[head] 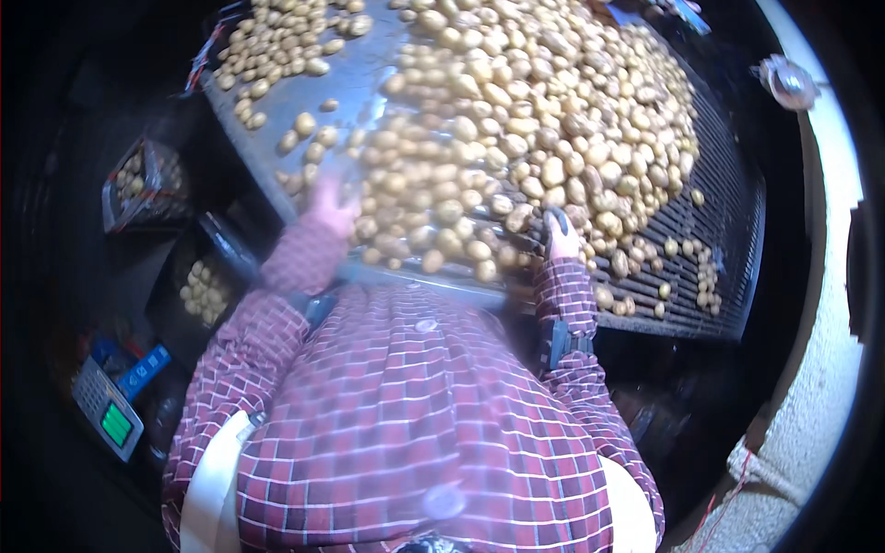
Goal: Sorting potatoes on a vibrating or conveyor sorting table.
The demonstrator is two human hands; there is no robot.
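Note:
A large heap of potatoes covers the sorting table before me, part on a smooth metal sheet and part on a dark slatted grate. My left hand is blurred at the left edge of the heap, beside potatoes on the sheet; its fingers are not clear. At the near edge of the slats, my right hand reaches in among potatoes. Its fingertips look dark and lie against them, partly hidden. Potatoes in the middle of the heap are blurred too.
At left on the floor stand a clear bag of potatoes and a dark container with potatoes. Below them is a digital scale panel with a green screen. A pale ledge runs along the right, bearing a round metal object.

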